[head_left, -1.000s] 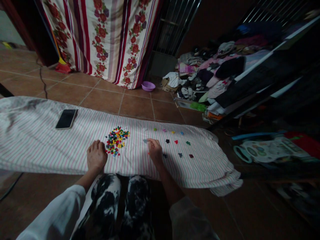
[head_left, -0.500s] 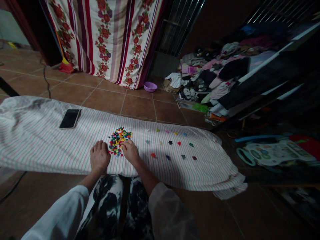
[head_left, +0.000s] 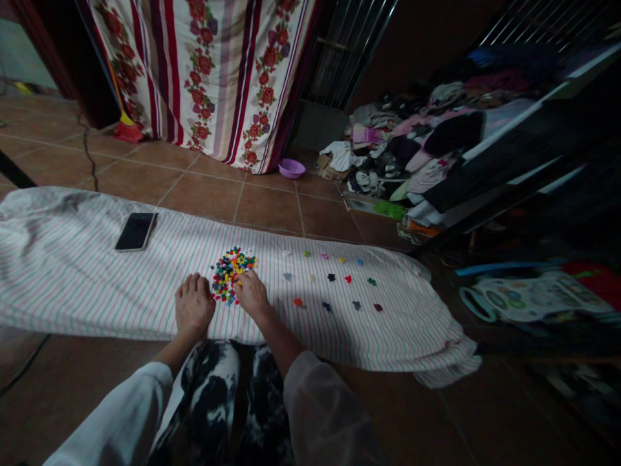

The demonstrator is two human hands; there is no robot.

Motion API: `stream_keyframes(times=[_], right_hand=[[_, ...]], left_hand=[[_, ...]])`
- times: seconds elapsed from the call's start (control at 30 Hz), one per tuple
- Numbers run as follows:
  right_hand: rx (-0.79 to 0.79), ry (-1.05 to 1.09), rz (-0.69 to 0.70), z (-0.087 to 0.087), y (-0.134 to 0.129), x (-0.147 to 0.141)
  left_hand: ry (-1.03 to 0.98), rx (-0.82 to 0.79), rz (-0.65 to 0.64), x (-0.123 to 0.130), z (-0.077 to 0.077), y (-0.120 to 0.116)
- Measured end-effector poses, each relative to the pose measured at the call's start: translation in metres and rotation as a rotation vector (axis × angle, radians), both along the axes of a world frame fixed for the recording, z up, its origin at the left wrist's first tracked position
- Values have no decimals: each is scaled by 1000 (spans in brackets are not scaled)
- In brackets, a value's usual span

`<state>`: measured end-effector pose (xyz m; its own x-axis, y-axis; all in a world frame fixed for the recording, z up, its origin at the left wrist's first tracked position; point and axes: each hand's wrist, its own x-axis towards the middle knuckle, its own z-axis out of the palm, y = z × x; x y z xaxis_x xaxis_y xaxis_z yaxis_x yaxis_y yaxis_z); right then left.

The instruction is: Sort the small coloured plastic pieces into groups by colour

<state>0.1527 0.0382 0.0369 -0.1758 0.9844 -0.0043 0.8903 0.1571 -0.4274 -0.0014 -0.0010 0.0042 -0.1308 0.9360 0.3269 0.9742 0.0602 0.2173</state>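
Note:
A heap of tiny coloured pieces (head_left: 228, 264), like small beads or bricks, lies on a striped cloth (head_left: 145, 298). My right hand (head_left: 251, 294) reaches into the heap's right edge, its fingertips drawn together among the pieces; whatever they pinch is too small to make out. Flat on the cloth, just left of the heap, rests my left hand (head_left: 194, 303) with fingers stretched and nothing held. Right of the heap, small single-colour clusters stand in three rows, among them a red cluster (head_left: 348, 279), a black cluster (head_left: 331, 277) and an orange cluster (head_left: 297, 302).
A phone (head_left: 136, 231) lies on the cloth to the left. Beyond the surface are a tiled floor, a purple basin (head_left: 292, 169), a floral curtain (head_left: 204, 77) and a red broom (head_left: 129, 131). Piled clothes (head_left: 412, 142) fill the back right, with a plastic toy panel (head_left: 533, 299) below.
My right hand has shifted very slightly, its fingers still at the heap's right edge. My left hand stays where it was, and the clusters look the same.

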Motion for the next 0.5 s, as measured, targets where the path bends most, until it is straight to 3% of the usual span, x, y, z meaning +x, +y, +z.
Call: stream_keyframes(times=[0.23,0.5], right_hand=[[-54,-23,1,0,4,-3],[37,46,-10,-5,-1,-1]], left_hand=[[16,22,2,-1,-4,1],[13,31,4,1,1,-1]])
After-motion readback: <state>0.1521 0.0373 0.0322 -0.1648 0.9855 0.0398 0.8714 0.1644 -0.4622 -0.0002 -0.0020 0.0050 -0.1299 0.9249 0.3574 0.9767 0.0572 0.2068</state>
